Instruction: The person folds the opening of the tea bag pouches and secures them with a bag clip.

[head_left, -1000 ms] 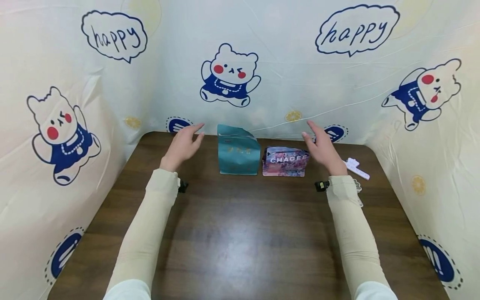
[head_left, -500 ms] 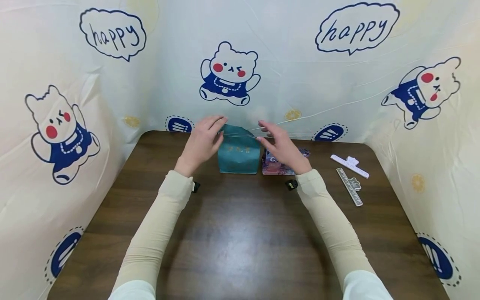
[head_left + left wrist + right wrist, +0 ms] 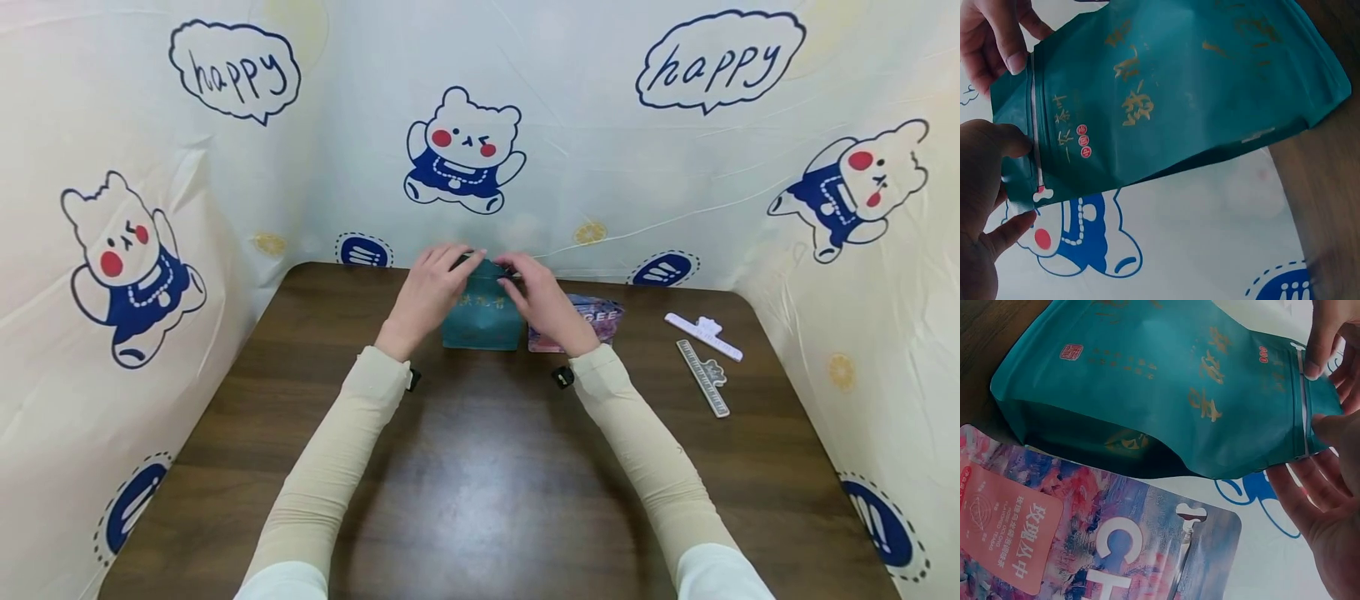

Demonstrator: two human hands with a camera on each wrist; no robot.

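Note:
A teal tea pouch with gold lettering stands upright near the back of the table. My left hand pinches the left part of its top edge, with the thumb in front and fingers behind. The right hand pinches the same top edge from the right. In the left wrist view a pale strip runs across the pouch just below the fingers. The right wrist view shows both thumbs on the flap above that strip. Beside the pouch stands a pink and purple CHAGEE pouch, partly covered by the right hand in the head view.
Two long bag clips lie to the right on the brown table: a white clip and a grey clip nearer the front. A printed cloth hangs behind and along both sides.
Both hands have come inward from either side of the teal pouch and now pinch its top. The grey clip, mostly behind the right sleeve before, is in full view.

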